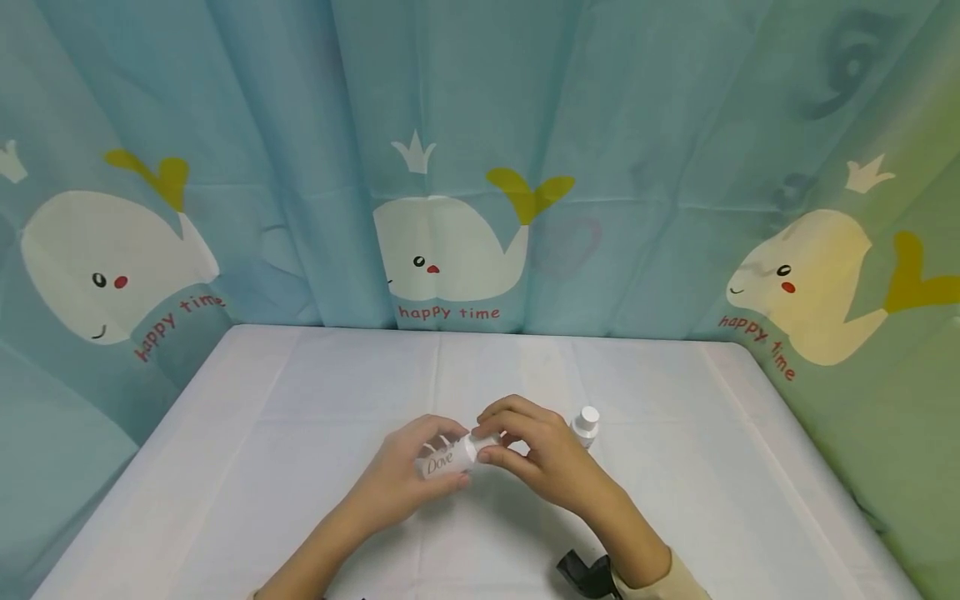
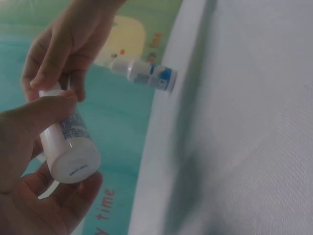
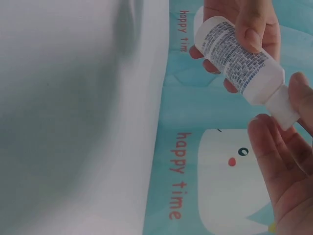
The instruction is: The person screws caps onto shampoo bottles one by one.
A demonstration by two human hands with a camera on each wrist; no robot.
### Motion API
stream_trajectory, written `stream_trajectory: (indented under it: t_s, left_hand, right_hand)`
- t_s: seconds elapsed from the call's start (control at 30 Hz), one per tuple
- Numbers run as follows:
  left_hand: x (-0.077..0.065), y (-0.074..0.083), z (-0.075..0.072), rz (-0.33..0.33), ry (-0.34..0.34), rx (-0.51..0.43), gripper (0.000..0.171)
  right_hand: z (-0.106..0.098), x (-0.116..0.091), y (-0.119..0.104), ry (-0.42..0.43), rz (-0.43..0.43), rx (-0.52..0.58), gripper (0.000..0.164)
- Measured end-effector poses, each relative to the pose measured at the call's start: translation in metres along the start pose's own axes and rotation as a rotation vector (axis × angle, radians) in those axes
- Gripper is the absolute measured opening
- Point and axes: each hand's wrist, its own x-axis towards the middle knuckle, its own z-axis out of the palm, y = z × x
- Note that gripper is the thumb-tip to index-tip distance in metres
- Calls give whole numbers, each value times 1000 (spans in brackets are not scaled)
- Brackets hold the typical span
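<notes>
My left hand grips the body of a white Dove bottle, which is tilted with its capped end toward the right hand. In the left wrist view the round base of the bottle faces the camera. With thumb and fingers, my right hand pinches the white cap at the narrow end. The right wrist view shows small printed text on the bottle's back. A second white bottle, with its cap on, stands upright on the table just beyond the right hand.
A white cloth covers the table. Behind it and at both sides hangs a blue-green curtain with printed whales. A black object sits at the right wrist by the sleeve.
</notes>
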Motion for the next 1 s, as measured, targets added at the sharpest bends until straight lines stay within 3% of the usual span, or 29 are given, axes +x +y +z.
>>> stream_trajectory:
  t_s: [0.27,0.53,0.67,0.83,1.0]
  left_hand:
    - [1,1,2,2,-5,5,45]
    - [1,0,4,8,-13,26,44]
    - [1,0,2,16,2,42,44]
    - [1,0,-1,15,29,48,42]
    - [1,-1,-1,13,24,29,42]
  right_hand:
    - [1,0,-1,15,-22,-45,14]
    - [1,-2,0,4,12,-55,12]
    - [1,-2,-1,-3,28,-31,17]
    - [1,-1,0,-12,-17,-14,30]
    - [0,0,2,-3,-49,-16,29]
